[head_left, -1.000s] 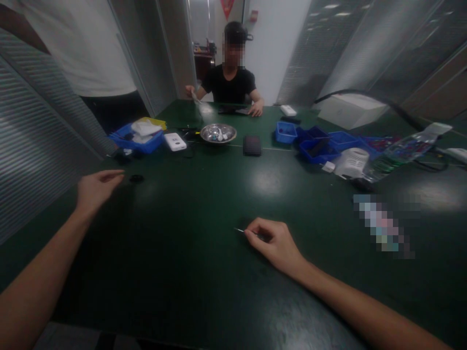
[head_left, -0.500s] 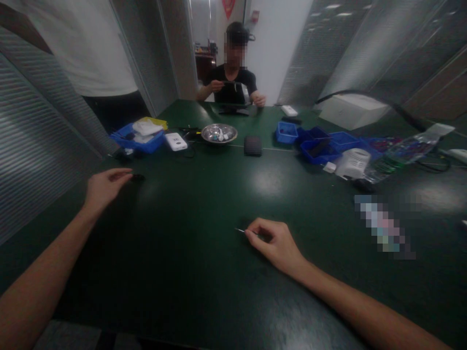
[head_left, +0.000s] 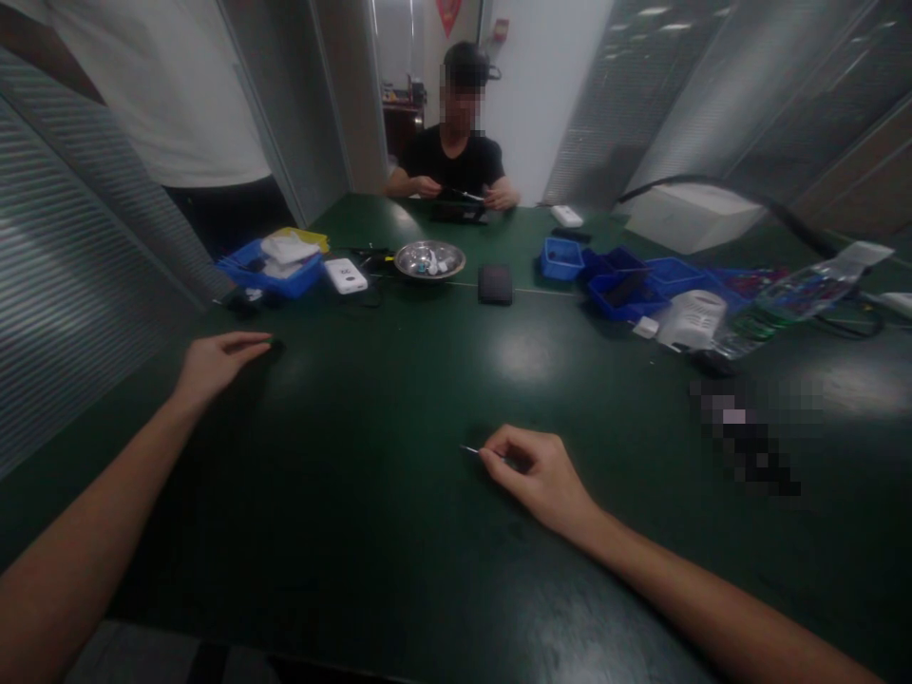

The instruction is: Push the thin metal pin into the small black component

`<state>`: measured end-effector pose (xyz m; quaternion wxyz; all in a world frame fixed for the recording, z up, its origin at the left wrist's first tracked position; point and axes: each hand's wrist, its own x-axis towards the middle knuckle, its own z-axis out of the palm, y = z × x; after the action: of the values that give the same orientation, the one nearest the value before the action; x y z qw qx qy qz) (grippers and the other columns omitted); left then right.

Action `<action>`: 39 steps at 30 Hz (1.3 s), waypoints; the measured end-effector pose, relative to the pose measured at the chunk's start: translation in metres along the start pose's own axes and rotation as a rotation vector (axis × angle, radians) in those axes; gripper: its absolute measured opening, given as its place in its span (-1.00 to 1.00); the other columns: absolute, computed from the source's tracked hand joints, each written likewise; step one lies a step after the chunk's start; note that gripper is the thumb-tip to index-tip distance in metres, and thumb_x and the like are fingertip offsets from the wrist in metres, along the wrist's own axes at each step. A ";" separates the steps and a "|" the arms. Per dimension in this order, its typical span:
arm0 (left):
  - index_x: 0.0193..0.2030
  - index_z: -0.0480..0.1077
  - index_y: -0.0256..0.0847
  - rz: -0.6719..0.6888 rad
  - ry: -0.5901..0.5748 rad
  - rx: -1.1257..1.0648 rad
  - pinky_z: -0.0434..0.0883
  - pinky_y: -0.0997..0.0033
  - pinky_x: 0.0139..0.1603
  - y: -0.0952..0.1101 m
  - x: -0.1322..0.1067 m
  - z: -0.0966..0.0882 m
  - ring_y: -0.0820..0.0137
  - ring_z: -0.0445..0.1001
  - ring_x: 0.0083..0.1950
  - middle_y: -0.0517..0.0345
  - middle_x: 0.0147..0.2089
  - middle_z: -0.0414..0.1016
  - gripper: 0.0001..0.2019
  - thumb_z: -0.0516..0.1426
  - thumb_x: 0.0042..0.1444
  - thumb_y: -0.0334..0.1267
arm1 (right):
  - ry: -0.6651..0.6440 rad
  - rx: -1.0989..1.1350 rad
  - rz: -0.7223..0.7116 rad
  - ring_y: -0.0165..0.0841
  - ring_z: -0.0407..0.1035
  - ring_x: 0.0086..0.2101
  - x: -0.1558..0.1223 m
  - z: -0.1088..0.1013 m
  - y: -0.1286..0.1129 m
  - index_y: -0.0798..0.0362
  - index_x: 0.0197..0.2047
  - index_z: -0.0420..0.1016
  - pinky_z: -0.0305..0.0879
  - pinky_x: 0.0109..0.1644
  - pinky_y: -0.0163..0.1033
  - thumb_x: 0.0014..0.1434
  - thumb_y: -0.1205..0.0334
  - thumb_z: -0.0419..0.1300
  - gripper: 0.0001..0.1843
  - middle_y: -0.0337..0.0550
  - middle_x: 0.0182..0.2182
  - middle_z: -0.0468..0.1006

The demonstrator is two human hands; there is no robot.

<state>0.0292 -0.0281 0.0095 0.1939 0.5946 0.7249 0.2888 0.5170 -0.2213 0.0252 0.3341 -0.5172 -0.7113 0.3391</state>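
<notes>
Over the left part of the green table [head_left: 370, 399], my left hand [head_left: 214, 366] has its thumb and fingers pinched together. A small dark bit shows at its fingertips, too small and blurred to name. Nearer the middle, my right hand [head_left: 538, 475] rests low at the tabletop with its thumb and forefinger closed on a thin metal rod [head_left: 469, 449]. The rod's slim bright end points left out of the fingers; the rest of it is hidden in my hand.
Farther back are a metal bowl [head_left: 429, 275] of small white pieces, a black square case [head_left: 495, 285], a white power bank [head_left: 346, 276] and blue bins [head_left: 561, 259]. A plastic bottle [head_left: 798, 302] lies right. A co-worker [head_left: 456, 157] sits opposite; another person [head_left: 171, 104] stands left.
My left hand has shifted slightly right, and the dark bit at its fingertips shows less. My right hand stays put. The co-worker's hands are lower. The blurred item at right has turned dark.
</notes>
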 end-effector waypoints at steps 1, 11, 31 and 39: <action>0.15 0.56 -0.15 -0.024 -0.013 -0.034 0.35 0.44 -0.05 0.000 0.000 -0.001 0.28 0.50 0.00 0.21 0.05 0.63 -0.57 0.33 0.16 -0.08 | -0.001 0.001 0.001 -0.40 0.39 -0.45 0.000 0.000 0.000 0.04 -0.30 0.57 0.23 -0.38 -0.31 0.34 0.14 0.21 -0.78 -0.26 -0.45 0.54; 0.07 0.59 -0.25 -0.157 -0.007 -0.206 0.36 0.37 -0.08 0.012 0.002 -0.003 0.26 0.50 -0.04 0.16 -0.05 0.65 -0.56 0.41 0.03 -0.22 | 0.002 -0.021 -0.012 -0.37 0.43 -0.44 0.000 0.001 -0.001 0.04 -0.30 0.57 0.27 -0.36 -0.29 0.34 0.12 0.19 -0.76 -0.24 -0.45 0.56; -0.03 0.58 -0.36 -0.083 -0.032 -0.158 0.34 0.33 -0.07 0.016 0.008 0.006 0.22 0.48 -0.03 0.06 -0.12 0.62 -0.65 0.32 0.04 -0.26 | -0.003 -0.032 0.007 -0.37 0.43 -0.43 -0.001 0.002 -0.009 0.04 -0.30 0.57 0.26 -0.35 -0.29 0.34 0.12 0.20 -0.77 -0.24 -0.44 0.56; -0.08 0.60 -0.09 0.424 -0.641 -0.158 0.40 0.27 -0.25 0.128 -0.109 0.078 0.24 0.50 -0.23 0.05 -0.18 0.58 -0.70 0.25 0.19 0.03 | 0.008 -0.024 0.023 -0.37 0.44 -0.43 0.000 0.002 -0.009 0.04 -0.30 0.58 0.28 -0.37 -0.30 0.34 0.12 0.21 -0.77 -0.23 -0.44 0.57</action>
<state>0.1980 -0.1031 0.0270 0.3920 0.7744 0.4640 0.1770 0.5113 -0.2234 0.0316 0.3266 -0.5306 -0.7080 0.3323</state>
